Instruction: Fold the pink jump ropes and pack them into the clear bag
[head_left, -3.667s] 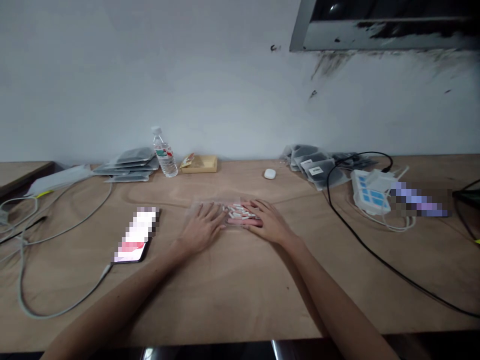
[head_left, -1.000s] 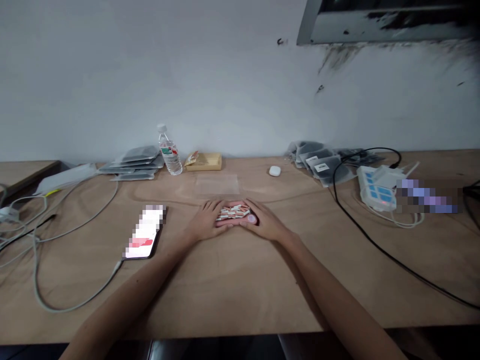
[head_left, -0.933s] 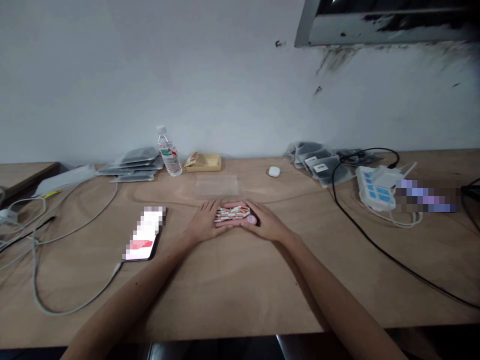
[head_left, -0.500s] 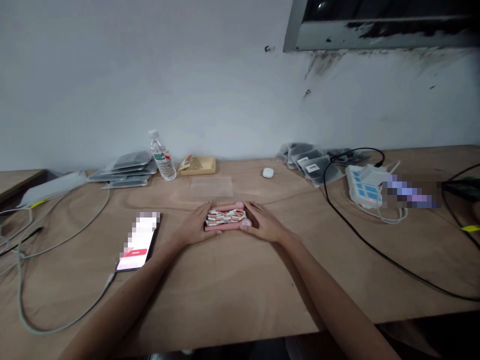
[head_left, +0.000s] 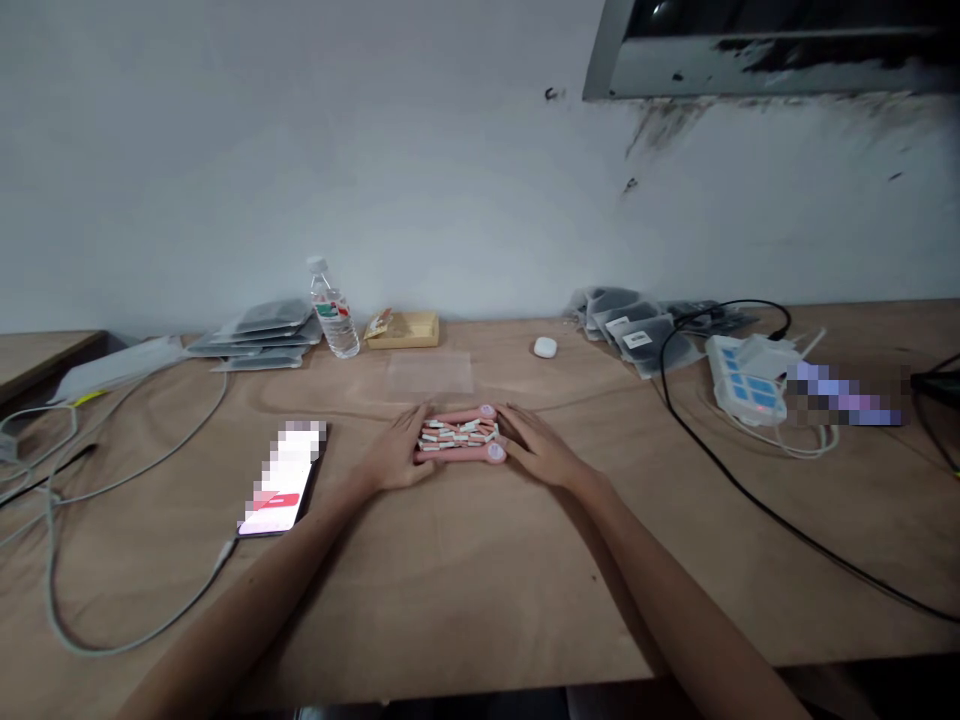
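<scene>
A pile of small white and red pieces [head_left: 457,437] lies on the wooden table [head_left: 480,580], packed into a tight rectangle. My left hand [head_left: 391,457] presses against its left side and my right hand [head_left: 541,452] against its right side. The forefingers run along the far edge of the pile and the thumbs along the near edge, so both hands frame it. A flat clear plastic bag [head_left: 430,373] lies just behind the pile, apart from my hands.
A phone [head_left: 283,480] on a grey cable lies left of my hands. At the back stand a water bottle [head_left: 332,310], a yellow box [head_left: 403,328], a white earbud case [head_left: 545,347] and stacks of grey bags [head_left: 259,335]. A power strip [head_left: 742,375] and a black cable [head_left: 750,505] lie to the right.
Earlier both hands lay flat over the spread pieces. They have since drawn the pieces toward me into a compact block; the clear bag now lies behind it.
</scene>
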